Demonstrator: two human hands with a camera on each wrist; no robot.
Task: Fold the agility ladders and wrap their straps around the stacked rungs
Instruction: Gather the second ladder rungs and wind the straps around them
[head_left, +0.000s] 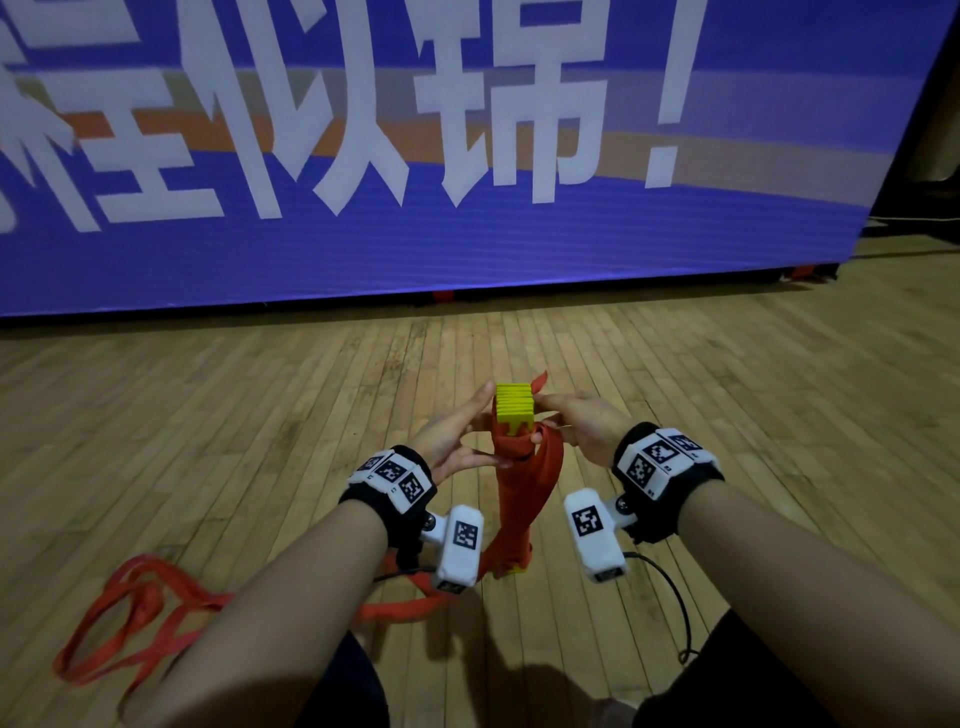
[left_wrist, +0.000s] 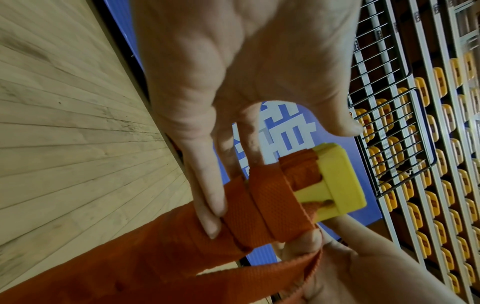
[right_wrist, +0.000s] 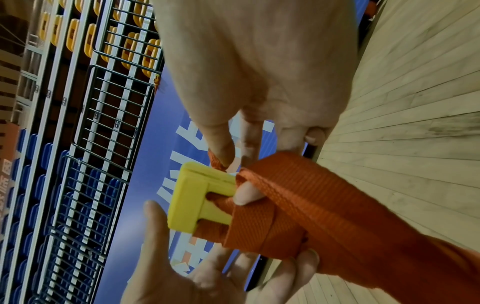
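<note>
Agility ladder bundle: stacked yellow rungs (head_left: 514, 401), bound in orange strap (head_left: 522, 488), stand upright at lower centre of the head view, the foot of the bundle resting on the wooden floor (head_left: 260, 415). A blue banner (head_left: 467, 234) with large white characters fills the upper frame. At lower left, a loose length of strap (head_left: 135, 623) lies in loops on the floor, trailing toward the base of the bundle. Several turns already circle the rungs below their exposed yellow ends, and a short strap tip (head_left: 540, 382) stands up beside the top, on the right.

Left hand (head_left: 457, 436), left of the bundle: fingers mostly straight, tips laid against the rung ends and the wrapped strap, steadying rather than clasping. In the left wrist view one straight finger (left_wrist: 210, 197) presses on the turns, just beside the yellow rung end (left_wrist: 340, 181).

Right hand (head_left: 584, 428), right of the bundle: in the right wrist view the thumb (right_wrist: 248, 194) is tucked under a strap edge (right_wrist: 311, 185) at the rung end (right_wrist: 197, 197), and the forefinger (right_wrist: 221, 146) pinches the strap against it; the remaining fingers are curled.

Step in hand, as judged: wrapping, late in the turns near the top. The next move would call for pulling the held strap taut, carrying it round the rungs while the left hand braces the stack, and feeding in the slack on the floor. Loosened tension could let the turns slip or the rungs fan apart.
</note>
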